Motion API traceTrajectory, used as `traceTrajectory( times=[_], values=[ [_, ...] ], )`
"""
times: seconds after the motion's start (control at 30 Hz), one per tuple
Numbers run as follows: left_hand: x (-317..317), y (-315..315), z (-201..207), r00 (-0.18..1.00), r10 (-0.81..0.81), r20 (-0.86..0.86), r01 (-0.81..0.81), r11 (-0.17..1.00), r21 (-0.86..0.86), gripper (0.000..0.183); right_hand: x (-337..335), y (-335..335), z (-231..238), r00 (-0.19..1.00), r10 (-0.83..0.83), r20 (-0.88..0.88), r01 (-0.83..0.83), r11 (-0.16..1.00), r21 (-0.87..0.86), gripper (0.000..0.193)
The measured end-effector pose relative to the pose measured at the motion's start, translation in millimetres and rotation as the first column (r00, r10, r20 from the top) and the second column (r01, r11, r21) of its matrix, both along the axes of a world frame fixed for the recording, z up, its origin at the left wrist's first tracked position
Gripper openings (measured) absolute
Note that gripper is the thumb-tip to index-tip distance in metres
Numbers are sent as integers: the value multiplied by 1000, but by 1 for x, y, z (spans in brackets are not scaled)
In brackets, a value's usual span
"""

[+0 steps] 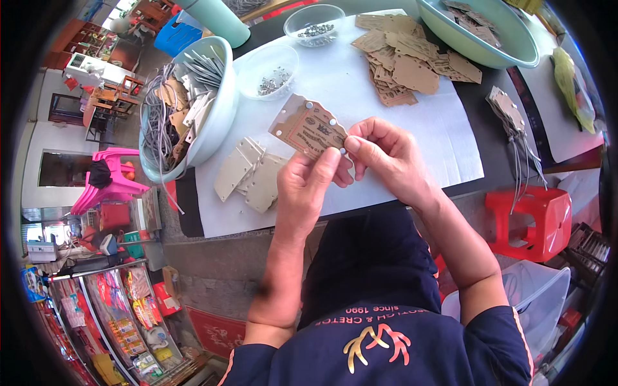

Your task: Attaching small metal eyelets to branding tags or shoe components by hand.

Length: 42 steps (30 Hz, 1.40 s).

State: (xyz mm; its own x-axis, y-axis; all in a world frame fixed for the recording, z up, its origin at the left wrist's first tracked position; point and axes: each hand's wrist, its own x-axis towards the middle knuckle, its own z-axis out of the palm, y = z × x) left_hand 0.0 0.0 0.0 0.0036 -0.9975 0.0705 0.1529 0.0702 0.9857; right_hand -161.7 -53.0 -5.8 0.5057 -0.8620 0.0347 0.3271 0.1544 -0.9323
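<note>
Between my two hands is a brown printed cardboard tag (315,130) with small silvery studs near its edges and a paler layer showing at one end. My left hand (308,183) is closed on its near edge, thumb on top. At the right corner, the thumb and fingers of my right hand (389,154) pinch it beside a stud. Pale blank tags (261,177) lie in a loose pile left of my left hand. Beyond the held tag stands a clear bowl of small metal pieces (273,83); a second clear bowl (315,31) sits farther back with similar pieces.
White paper (444,138) covers the dark table. Brown printed tags (405,64) are heaped at the back, near a green basin (476,38). A blue basin (219,106) of cords and tags stands left. Corded tags (508,109) lie right, above a red stool (531,219).
</note>
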Motion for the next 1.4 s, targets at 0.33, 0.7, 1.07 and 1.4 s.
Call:
traceTrajectory(
  times=[0.33,0.7,1.07,1.4],
  values=[
    [-13,-2,-1,990,137,6,-136,987,-88,20,-1,-1,-4,995,-52,80,46,997,67,21],
    [-14,-1,6,988,146,-43,-148,988,-35,22,1,4,-3,996,-84,7,84,996,-20,18],
    [-4,7,1,992,93,87,-98,993,61,24,-1,7,-3,986,-115,-119,106,991,-83,20],
    [4,9,-16,996,37,83,-37,999,-11,22,-75,-79,80,853,-470,229,464,882,81,34]
  ],
)
